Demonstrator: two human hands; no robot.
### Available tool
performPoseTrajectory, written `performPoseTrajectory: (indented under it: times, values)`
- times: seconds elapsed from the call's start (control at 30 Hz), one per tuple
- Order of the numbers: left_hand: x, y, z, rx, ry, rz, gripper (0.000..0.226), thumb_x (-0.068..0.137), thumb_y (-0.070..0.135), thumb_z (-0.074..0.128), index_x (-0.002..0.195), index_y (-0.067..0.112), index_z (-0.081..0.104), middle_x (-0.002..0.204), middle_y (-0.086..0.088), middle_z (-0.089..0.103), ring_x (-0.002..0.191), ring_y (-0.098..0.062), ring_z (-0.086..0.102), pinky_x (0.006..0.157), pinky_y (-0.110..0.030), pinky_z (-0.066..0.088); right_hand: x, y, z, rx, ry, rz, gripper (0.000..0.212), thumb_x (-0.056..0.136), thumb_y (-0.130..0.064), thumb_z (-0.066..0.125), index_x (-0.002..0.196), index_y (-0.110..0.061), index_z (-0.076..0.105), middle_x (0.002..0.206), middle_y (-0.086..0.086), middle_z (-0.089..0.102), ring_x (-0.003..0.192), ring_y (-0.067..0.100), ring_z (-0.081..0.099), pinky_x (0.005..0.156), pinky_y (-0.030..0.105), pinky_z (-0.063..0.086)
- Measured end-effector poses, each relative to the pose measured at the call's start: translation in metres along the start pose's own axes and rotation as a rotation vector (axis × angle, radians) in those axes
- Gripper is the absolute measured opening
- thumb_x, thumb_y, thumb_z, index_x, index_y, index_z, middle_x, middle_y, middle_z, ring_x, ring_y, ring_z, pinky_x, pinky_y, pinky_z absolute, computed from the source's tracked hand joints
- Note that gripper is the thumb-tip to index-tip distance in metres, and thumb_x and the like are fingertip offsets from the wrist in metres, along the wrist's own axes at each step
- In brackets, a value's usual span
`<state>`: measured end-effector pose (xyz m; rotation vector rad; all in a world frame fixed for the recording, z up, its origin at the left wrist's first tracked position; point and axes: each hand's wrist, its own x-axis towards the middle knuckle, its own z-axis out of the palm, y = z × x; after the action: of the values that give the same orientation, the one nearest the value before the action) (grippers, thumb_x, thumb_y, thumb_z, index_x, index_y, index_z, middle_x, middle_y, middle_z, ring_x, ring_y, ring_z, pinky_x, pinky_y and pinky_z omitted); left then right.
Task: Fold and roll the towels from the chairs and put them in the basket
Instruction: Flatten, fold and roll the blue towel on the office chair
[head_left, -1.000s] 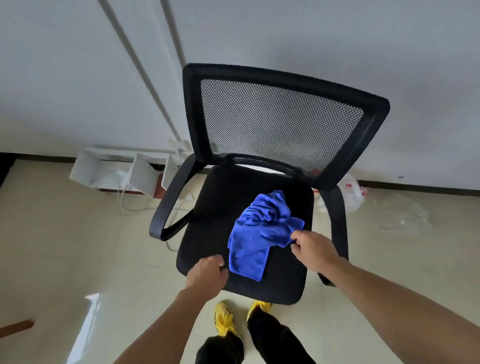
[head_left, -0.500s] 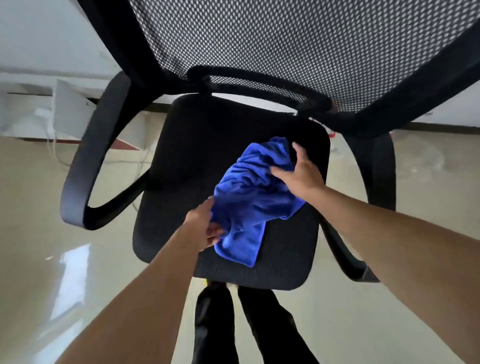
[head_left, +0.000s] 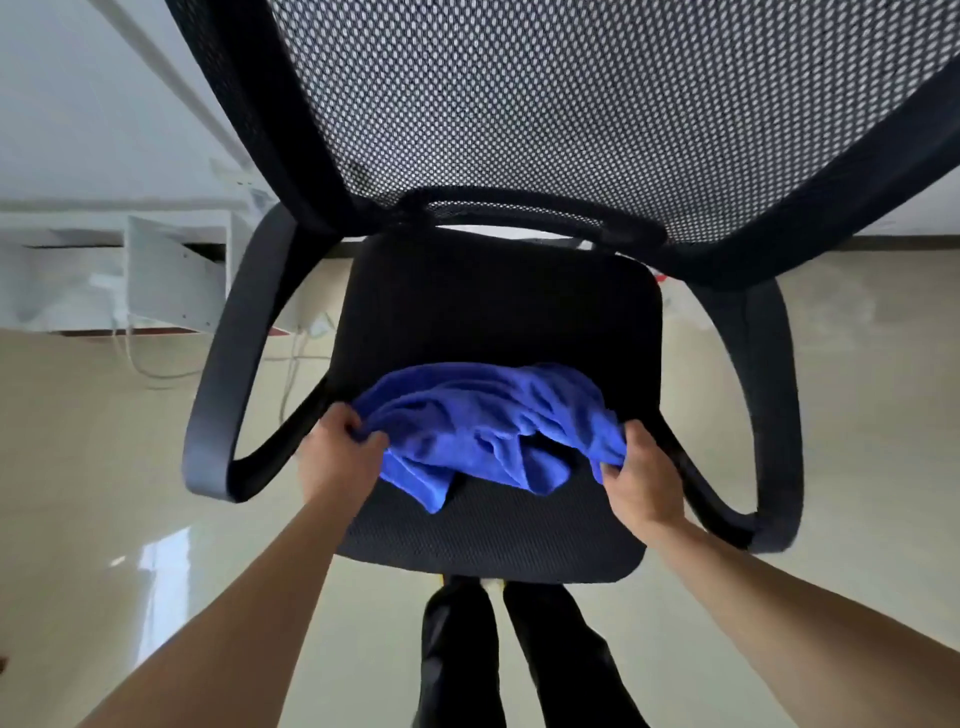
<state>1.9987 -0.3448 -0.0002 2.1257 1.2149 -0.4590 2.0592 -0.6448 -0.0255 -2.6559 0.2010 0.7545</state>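
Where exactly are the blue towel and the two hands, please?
blue towel (head_left: 483, 415), head view: its bunched middle.
left hand (head_left: 340, 457), head view: back of hand.
right hand (head_left: 641, 478), head view: back of hand.

I am finding no readable text, label, brand, number or sign anywhere in my view: nothing is showing on the blue towel (head_left: 483, 415), the black chair (head_left: 498, 306), or the white unit (head_left: 171, 275) by the wall
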Motion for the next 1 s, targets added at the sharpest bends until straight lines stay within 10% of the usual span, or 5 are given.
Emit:
performPoseTrajectory:
  times: [0.17, 0.4, 0.57, 0.77, 1.0]
  values:
    - [-0.004, -0.024, 0.016, 0.554, -0.160, 0.118, 0.021, 0.084, 0.019, 0.053, 0.101, 0.014, 0.063, 0.114, -0.010, 0.055, 0.111, -0.033, 0.049, 0.089, -0.041, 0.040, -0.009, 0.025, 0.010, -0.126, -0.219, 0.050, 0.040, 0.076, -0.040, 0.071, 0.104, -0.016, 0.055, 0.100, 0.004, 0.054, 0.095, 0.028, 0.061, 0.071, 0.034, 0.044]
    - [0.020, 0.031, 0.034, 0.279, 0.112, 0.464, 0.038, 0.085, 0.022, 0.055, 0.121, 0.012, 0.059, 0.129, -0.016, 0.050, 0.117, -0.038, 0.045, 0.094, -0.050, 0.038, 0.033, -0.009, 0.004, 0.370, 0.023, 0.197, 0.084, 0.067, -0.063, 0.067, 0.137, -0.024, 0.041, 0.123, 0.001, 0.059, 0.111, 0.021, 0.060, 0.094, 0.038, 0.048]
    - [0.024, 0.040, 0.050, 0.402, -0.231, 0.257, 0.044, 0.081, 0.020, 0.060, 0.123, 0.018, 0.047, 0.108, -0.011, 0.058, 0.107, -0.035, 0.056, 0.075, -0.040, 0.043, 0.050, -0.037, -0.008, 0.021, -0.126, 0.023, 0.005, 0.080, -0.021, 0.062, 0.079, -0.018, 0.058, 0.071, -0.001, 0.059, 0.074, 0.027, 0.057, 0.061, 0.029, 0.038]
    - [-0.003, 0.001, 0.048, 0.432, -0.168, 0.310, 0.013, 0.077, 0.011, 0.056, 0.090, 0.012, 0.058, 0.093, -0.012, 0.067, 0.092, -0.036, 0.060, 0.066, -0.033, 0.036, 0.067, -0.052, -0.040, 0.365, 0.307, 0.090, 0.019, 0.092, -0.018, 0.052, 0.110, -0.014, 0.055, 0.087, -0.001, 0.057, 0.079, 0.020, 0.052, 0.070, 0.026, 0.036]
    - [-0.004, 0.016, 0.042, 0.713, -0.389, 0.353, 0.044, 0.078, 0.062, 0.058, 0.101, 0.024, 0.063, 0.099, -0.002, 0.058, 0.103, -0.025, 0.055, 0.088, -0.039, 0.045, 0.056, -0.011, -0.030, -0.061, 0.034, 0.058, 0.006, 0.084, -0.013, 0.052, 0.089, -0.013, 0.055, 0.093, 0.009, 0.057, 0.090, 0.035, 0.058, 0.066, 0.033, 0.038]
